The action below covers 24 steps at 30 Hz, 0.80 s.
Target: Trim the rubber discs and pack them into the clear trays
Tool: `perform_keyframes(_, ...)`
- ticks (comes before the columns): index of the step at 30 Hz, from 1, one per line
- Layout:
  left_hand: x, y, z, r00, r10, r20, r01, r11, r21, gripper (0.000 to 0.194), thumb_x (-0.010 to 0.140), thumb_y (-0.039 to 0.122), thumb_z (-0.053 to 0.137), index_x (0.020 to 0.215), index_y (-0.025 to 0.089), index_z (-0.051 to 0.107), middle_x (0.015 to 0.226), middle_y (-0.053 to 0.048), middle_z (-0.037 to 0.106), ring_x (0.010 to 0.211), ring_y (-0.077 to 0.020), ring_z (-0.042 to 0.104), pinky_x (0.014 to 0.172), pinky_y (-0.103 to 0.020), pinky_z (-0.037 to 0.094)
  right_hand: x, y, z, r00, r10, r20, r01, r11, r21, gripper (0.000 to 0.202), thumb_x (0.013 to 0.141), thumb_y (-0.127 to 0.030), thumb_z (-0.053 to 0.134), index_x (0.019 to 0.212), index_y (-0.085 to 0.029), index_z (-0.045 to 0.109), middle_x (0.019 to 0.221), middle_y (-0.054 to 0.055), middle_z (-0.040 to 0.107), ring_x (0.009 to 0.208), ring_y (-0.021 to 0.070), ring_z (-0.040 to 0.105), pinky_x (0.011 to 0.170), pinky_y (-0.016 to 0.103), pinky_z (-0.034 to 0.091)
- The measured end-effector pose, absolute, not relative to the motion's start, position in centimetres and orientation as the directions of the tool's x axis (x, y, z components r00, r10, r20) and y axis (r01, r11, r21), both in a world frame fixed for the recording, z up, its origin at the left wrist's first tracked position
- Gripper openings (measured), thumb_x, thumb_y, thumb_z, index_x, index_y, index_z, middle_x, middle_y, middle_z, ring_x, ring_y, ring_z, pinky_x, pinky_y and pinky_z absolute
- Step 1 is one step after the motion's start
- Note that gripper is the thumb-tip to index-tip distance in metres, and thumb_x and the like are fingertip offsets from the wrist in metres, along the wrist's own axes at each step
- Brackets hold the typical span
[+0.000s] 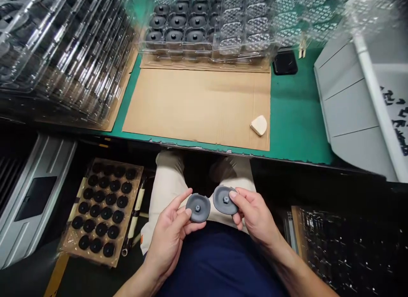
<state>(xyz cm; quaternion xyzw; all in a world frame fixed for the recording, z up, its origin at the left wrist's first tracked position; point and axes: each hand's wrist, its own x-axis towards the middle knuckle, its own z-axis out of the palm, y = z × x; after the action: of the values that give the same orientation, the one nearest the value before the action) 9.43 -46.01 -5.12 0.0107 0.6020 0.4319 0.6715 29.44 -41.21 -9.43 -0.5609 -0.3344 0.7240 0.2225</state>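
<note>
Over the lap, my left hand (174,222) grips a dark grey round part (200,202) by its edge, thumb on its rim. A similar dark grey part (220,206) is pinched between the thumb and fingers of my right hand (251,209). Each part is a shallow dish with a small raised post in the middle, facing up. The two parts are side by side with a narrow gap between them. On the cardboard sheet (191,101) beyond the hands lies a small cream-coloured piece (259,125).
Stacked clear trays (70,63) stand at the left; more trays with dark parts (194,35) are at the back. A black flat object (285,62) lies near a grey bin (353,97). Below left is a filled tray (92,241); dark trays (353,246) stand lower right.
</note>
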Motion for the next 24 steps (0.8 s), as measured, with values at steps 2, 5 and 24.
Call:
perform_keyframes(2,9.4,-46.7,-4.7,-0.09,0.59,-0.802,-0.591,0.616,0.52,0.067,0.079,0.026,0.085,0.141,0.015,0.06,0.104,-0.01,0.077,0.091,-0.021,0.072,0.082,-0.037,0.066,29.0,-41.6,-9.3,-0.287,0.699,-0.655,0.038,-0.675,-0.737,0.06,0.086,-0.076,0.065,0.072,-0.018,0.056,0.047,-0.003,0.054,0.036,0.0084,0.047,0.036,0.016,0.034)
perform_keyframes(5,9.2,-47.4,-4.1,-0.081,0.594,-0.8,-0.615,0.602,0.509,0.065,0.081,0.026,0.083,0.141,0.016,0.061,0.12,-0.014,0.075,0.099,-0.0233,0.072,0.086,-0.036,0.065,28.2,-42.2,-9.0,-0.315,0.709,-0.63,0.018,-0.66,-0.751,0.057,0.089,-0.073,0.064,0.073,-0.018,0.057,0.05,-0.002,0.056,0.037,0.0084,0.049,0.036,0.016,0.035)
perform_keyframes(24,7.5,-49.3,-5.1,0.026,0.69,-0.724,-0.387,0.674,0.629,0.054,0.098,0.036,0.062,0.147,0.019,0.046,0.101,-0.008,0.074,0.083,-0.0177,0.069,0.082,-0.031,0.057,27.6,-42.5,-9.1,-0.337,0.744,-0.577,0.014,-0.608,-0.794,0.052,0.095,-0.063,0.063,0.069,-0.018,0.057,0.057,0.0,0.061,0.046,0.013,0.059,0.044,0.021,0.048)
